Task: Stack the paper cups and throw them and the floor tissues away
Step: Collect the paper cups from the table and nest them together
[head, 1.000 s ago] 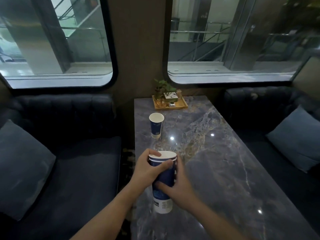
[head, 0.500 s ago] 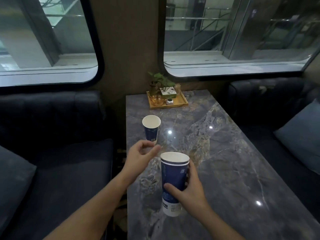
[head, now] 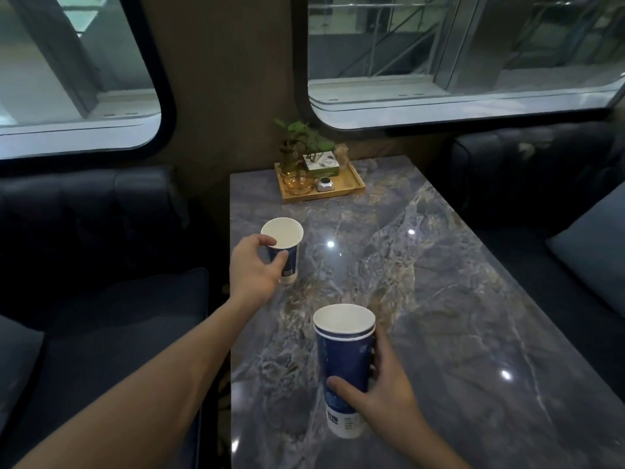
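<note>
Marble surface holds two nested cups gripped by the right hand; left hand grasps the last cup; stacking nearly finished, disposal remains.

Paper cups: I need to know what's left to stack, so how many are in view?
3. One single cup in the left hand; two nested as a stack in the right hand. More could be hidden inside.

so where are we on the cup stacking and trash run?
Done: nested cups stacked, held by the right hand. In hand: left hand closing around the single cup on the table. Left: add it, bin everything; floor tissues not visible.
</note>
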